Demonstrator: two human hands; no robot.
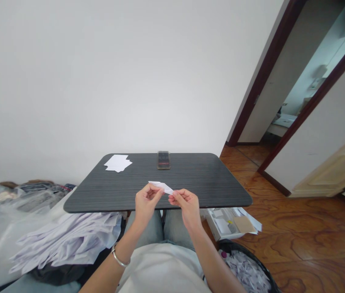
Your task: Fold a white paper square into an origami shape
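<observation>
A small folded piece of white paper (163, 187) is held between both hands over the near part of the dark table (191, 175). My left hand (148, 199) pinches its left part between thumb and fingers. At its right end, the fingertips of my right hand (186, 203) are closed on the paper. Several white paper sheets (118, 163) lie loosely stacked at the table's back left. Near the back edge, a dark phone (163, 160) lies flat.
Left of my legs is a pile of white cloth (71, 240). Below the table's right side stand a white box (225, 224) with papers and a black-rimmed container (248, 272) full of paper pieces. A white wall (129, 81) rises behind the table.
</observation>
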